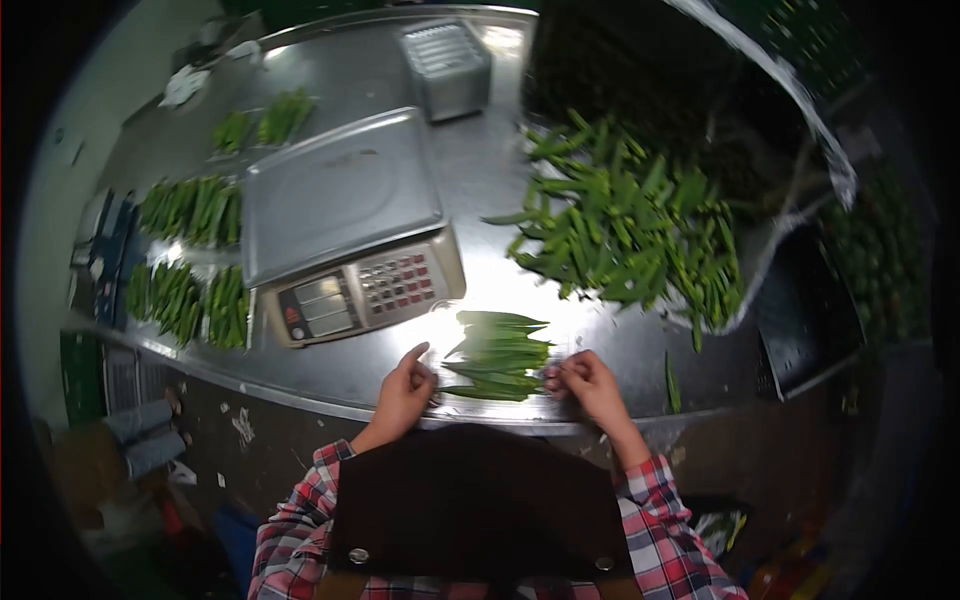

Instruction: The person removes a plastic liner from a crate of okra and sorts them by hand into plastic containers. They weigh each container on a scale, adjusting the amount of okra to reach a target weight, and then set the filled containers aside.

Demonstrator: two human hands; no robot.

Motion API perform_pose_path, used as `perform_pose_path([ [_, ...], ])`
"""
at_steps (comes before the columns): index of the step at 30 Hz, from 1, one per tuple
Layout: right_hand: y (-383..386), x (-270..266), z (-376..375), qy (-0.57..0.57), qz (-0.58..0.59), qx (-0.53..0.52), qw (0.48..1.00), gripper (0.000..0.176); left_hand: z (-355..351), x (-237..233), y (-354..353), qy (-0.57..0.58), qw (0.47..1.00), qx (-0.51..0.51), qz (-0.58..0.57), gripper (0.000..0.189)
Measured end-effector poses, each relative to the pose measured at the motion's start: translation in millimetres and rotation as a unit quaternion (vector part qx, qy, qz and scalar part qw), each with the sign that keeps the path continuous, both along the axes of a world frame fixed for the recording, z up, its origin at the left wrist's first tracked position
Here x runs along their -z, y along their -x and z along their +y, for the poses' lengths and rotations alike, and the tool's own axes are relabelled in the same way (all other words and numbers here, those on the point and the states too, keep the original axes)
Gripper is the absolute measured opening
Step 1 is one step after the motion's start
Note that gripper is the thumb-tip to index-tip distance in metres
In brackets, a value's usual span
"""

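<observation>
A row of green okra pods [497, 358] lies side by side near the table's front edge, directly before me. They seem to rest on a shiny clear tray or film, though glare blurs its outline. My left hand [403, 392] is beside the left ends of the pods, index finger stretched out and fingers apart. At the right ends, my right hand [590, 386] has its fingers curled together in a pinch. Whatever may be between those fingertips is too small to make out.
A digital scale [345, 200] stands left of centre, with okra packs [190, 212] beyond it. Loose okra [630, 215] is heaped at the right, near a black crate [808, 310]. A metal container [447, 70] sits behind. One pod [672, 382] lies by the front edge.
</observation>
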State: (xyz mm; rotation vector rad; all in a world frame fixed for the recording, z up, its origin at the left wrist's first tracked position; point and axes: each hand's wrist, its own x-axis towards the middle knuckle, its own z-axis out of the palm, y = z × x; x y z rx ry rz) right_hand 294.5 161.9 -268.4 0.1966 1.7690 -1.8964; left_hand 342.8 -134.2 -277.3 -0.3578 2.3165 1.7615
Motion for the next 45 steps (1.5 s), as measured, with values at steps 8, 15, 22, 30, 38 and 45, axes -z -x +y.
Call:
perform_pose_path([
  [8, 108, -61, -83, 0.044, 0.087, -0.003, 0.995, 0.018, -35, -59, 35, -0.205, 0.942, -0.204, 0.172, 0.043],
  [15, 159, -27, -160, -0.007, 0.144, -0.013, 0.99, 0.025, -29, -16, 2, -0.247, 0.954, -0.165, 0.038, 0.037],
  [22, 127, 21, 19, -0.225, 0.254, 0.094, 0.936, 0.024, -19, 23, -11, -0.231, 0.967, -0.095, -0.04, 0.034],
  [30, -20, 25, 183, -0.691, 0.121, 0.078, 0.708, 0.027, 10, 23, -2, -0.13, 0.985, 0.019, -0.109, 0.033],
  [38, -24, 6, 152, -0.546, 0.267, 0.115, 0.786, 0.023, 26, 9, 10, -0.08, 0.986, 0.109, -0.101, 0.033],
  [45, 69, -86, -49, -0.327, 0.516, -0.066, 0.789, 0.028, 6, 16, -3, -0.164, 0.986, 0.0, -0.04, 0.03],
])
